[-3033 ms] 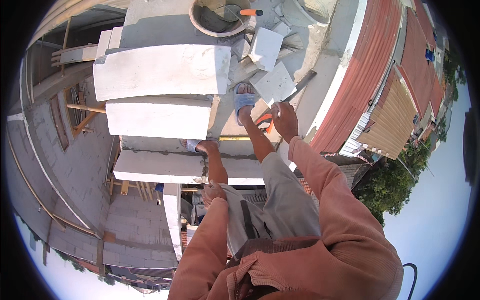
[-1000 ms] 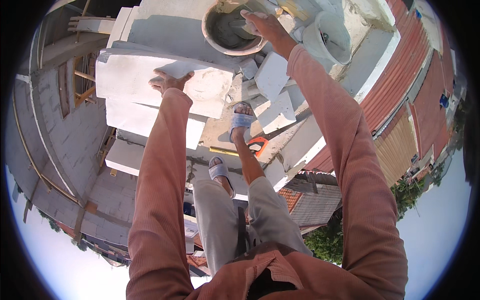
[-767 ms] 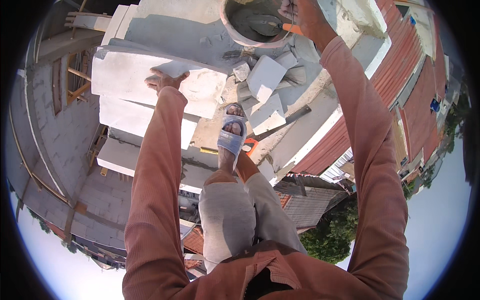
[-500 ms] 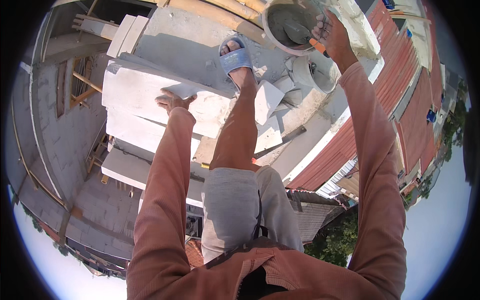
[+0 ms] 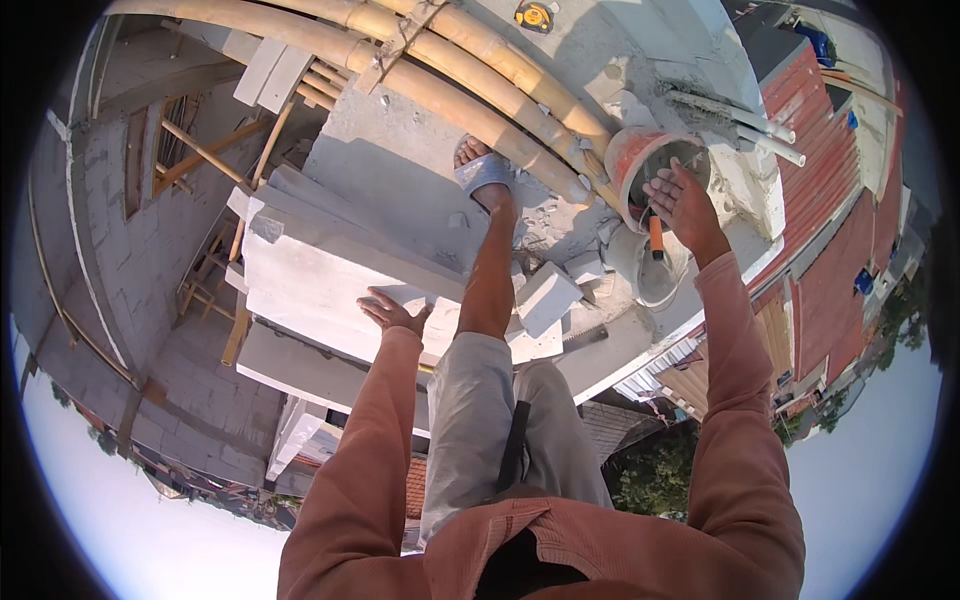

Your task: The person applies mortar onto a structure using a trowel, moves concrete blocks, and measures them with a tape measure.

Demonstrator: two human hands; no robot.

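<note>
My left hand rests on the sunlit face of a long white block, its fingers spread and holding nothing. On the right, my right hand is over the mouth of a mortar bucket with a reddish, splashed outside. Its fingers are stretched and loosely apart. Just beside the palm, the orange handle of a trowel sticks out over the bucket's near rim. The trowel's blade is mostly hidden inside the bucket and behind the hand.
Bamboo poles cross the far side, and a tape measure lies beyond them. A second pail, block offcuts and a handsaw are at the right. My sandalled foot stands on the slab. A drop to lower ground opens at left.
The view has shifted, bringing more of the poles and the tape measure in. The trowel's handle now points toward me beside my right hand. My left hand remains on the block.
</note>
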